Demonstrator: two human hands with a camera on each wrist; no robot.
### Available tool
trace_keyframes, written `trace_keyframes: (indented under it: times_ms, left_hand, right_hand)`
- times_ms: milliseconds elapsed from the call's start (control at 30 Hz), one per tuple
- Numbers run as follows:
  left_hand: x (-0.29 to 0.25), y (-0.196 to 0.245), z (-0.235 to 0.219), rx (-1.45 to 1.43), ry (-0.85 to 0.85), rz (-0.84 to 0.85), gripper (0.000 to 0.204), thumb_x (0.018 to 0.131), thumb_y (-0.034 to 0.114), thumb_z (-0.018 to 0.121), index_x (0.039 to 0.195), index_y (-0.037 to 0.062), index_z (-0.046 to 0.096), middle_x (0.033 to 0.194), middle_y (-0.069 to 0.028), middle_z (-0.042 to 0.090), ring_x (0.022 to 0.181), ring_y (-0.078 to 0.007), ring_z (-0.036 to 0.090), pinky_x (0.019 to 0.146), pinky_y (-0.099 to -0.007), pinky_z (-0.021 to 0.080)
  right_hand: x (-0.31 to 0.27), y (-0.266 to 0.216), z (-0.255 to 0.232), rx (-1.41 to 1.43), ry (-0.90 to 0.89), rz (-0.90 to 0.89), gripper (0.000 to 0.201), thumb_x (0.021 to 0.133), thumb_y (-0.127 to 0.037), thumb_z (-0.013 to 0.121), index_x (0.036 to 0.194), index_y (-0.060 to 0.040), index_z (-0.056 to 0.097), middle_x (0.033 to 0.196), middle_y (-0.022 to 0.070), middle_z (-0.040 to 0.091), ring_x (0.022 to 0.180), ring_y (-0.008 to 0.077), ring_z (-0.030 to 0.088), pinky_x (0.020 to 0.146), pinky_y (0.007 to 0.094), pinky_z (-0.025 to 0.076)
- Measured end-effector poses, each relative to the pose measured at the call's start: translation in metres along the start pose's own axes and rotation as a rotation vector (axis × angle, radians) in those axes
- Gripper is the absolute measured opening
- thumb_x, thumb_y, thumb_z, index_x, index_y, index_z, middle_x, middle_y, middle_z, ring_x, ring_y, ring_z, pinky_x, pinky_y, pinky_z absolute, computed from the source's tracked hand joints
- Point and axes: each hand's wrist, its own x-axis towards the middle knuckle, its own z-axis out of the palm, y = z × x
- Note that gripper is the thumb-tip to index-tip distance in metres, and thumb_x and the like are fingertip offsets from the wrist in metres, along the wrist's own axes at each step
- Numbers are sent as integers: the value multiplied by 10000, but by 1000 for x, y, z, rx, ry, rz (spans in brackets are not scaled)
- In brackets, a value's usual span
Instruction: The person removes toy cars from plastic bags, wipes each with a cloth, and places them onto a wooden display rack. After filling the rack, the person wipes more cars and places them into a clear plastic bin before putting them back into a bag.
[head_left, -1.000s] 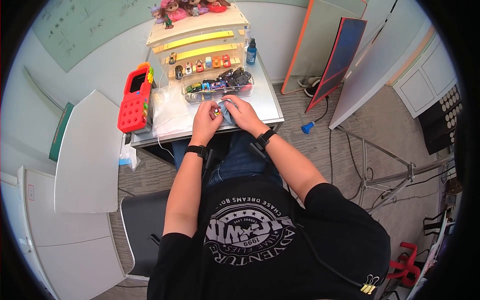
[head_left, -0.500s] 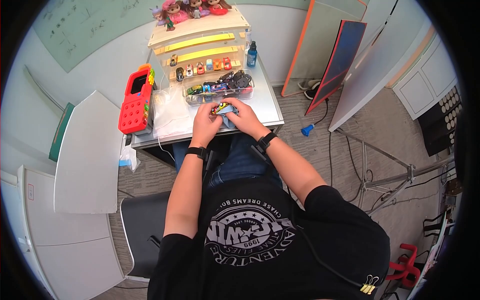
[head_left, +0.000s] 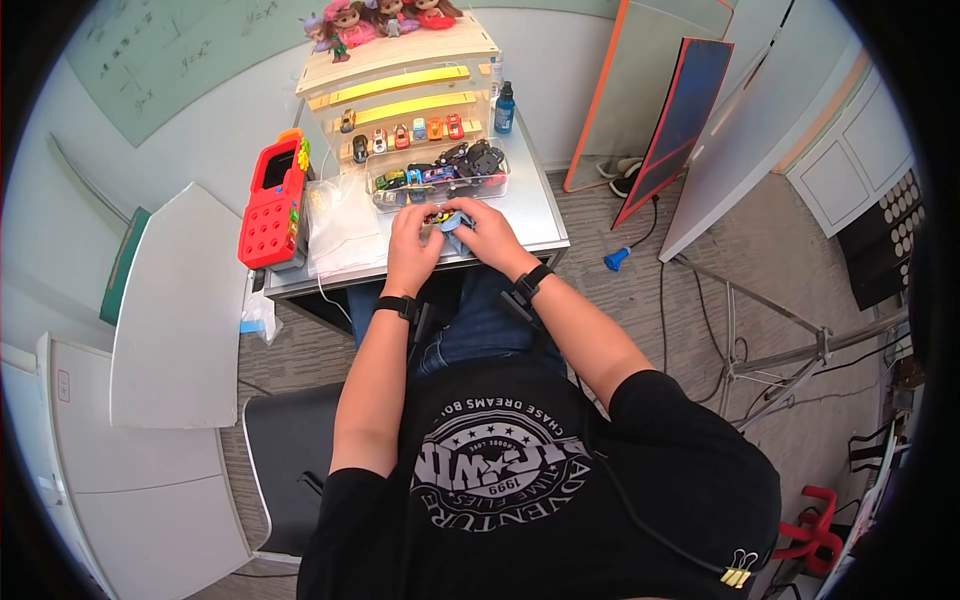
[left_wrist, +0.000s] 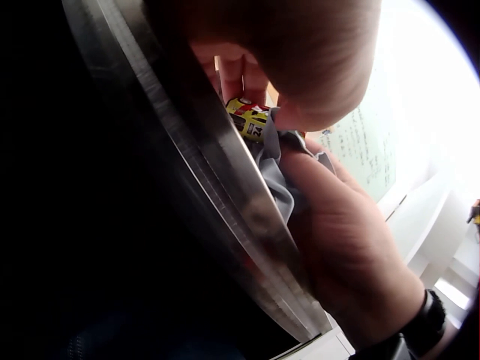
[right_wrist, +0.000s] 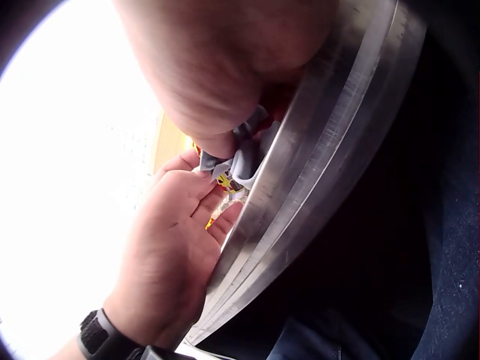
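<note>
Over the table's front edge, my left hand [head_left: 409, 247] holds a small yellow and red toy car [left_wrist: 253, 126], its side marked 24 in the left wrist view. My right hand [head_left: 487, 238] pinches a grey-blue cloth [head_left: 458, 222] against the car. Part of the car is hidden by the cloth and fingers. Just beyond the hands stands a clear plastic bin [head_left: 390, 203] with several toy cars and dark pieces in it.
Behind the bin, a clear display stand [head_left: 345, 75] bears a row of toy cars, with dolls [head_left: 385, 20] on top. A red toy case [head_left: 270, 205] stands at left beside white plastic bags [head_left: 340, 225]. A blue bottle [head_left: 504, 108] is at back right.
The toy car has turned in the fingers, showing more of its yellow body beside the cloth than a second ago. Both hands stay in about the same place.
</note>
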Motion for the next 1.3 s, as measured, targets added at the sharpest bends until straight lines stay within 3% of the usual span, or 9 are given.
trace_keyframes:
  times_ms: [67,167,600,667,767,867,967,1067,1300]
  left_hand:
    - [0,0,0,-24,4,-22,277,853,30,689,1129,35,658,1127,-140,649,1067,-334,635,917,-407,535]
    - [-1,4,0,-53,-19,-42,259,871,48,725,1118,26,652,1114,-133,651,1009,-303,661,837,-374,572]
    - [-1,-1,4,-163,-7,-138,254,928,32,724,1160,-8,628,1157,-151,694,1021,-270,727,866,-352,618]
    - [-1,-1,4,-198,-15,-163,254,934,7,714,1173,-21,633,1140,-132,715,1028,-186,713,831,-315,609]
    - [1,-2,2,-197,-48,-221,248,947,26,719,1174,-20,630,1109,-120,725,978,-175,720,823,-308,602]
    - [1,1,0,-221,-12,-262,201,945,42,724,1117,-16,637,1059,-143,747,954,-219,749,813,-330,613]
    - [2,0,0,-232,-18,-262,209,951,54,725,1130,-11,639,1069,-143,756,981,-205,750,809,-324,604]
    - [2,3,1,-255,-36,-269,242,948,61,728,1163,-8,641,1104,-150,753,1031,-219,746,841,-338,609]
    - [1,-4,5,-225,-7,-201,306,949,81,726,1232,0,639,1177,-168,730,1107,-261,726,892,-366,614]
  right_hand:
    - [-1,0,1,75,27,107,371,899,-104,712,1265,-71,664,1152,157,726,1081,335,704,920,393,552]
    - [-1,4,1,72,25,97,397,872,-88,725,1263,-69,655,1136,155,728,1054,330,714,895,382,558]
    - [-2,-1,-1,79,7,125,309,841,-52,720,1137,-65,631,1060,152,709,999,340,703,858,385,549]
    - [-1,0,-1,66,15,108,315,840,-51,719,1143,-71,635,1067,147,712,996,341,703,860,388,549]
    - [-1,-4,-2,108,4,156,336,846,-57,713,1174,-65,643,1100,144,712,1030,343,697,896,388,548]
    - [-1,-3,-1,45,16,35,368,887,-79,693,1251,-56,641,1152,127,719,1076,262,705,935,346,542]
    - [0,2,-2,-21,-4,-43,389,898,-88,680,1283,-53,635,1180,138,717,1099,270,701,957,348,535]
    - [0,0,-2,56,-13,64,348,875,-80,689,1218,-49,644,1185,157,705,1097,354,681,955,394,536]
    - [-2,0,-1,36,16,146,290,888,-95,713,1166,-53,643,1082,150,727,1011,338,714,876,388,555]
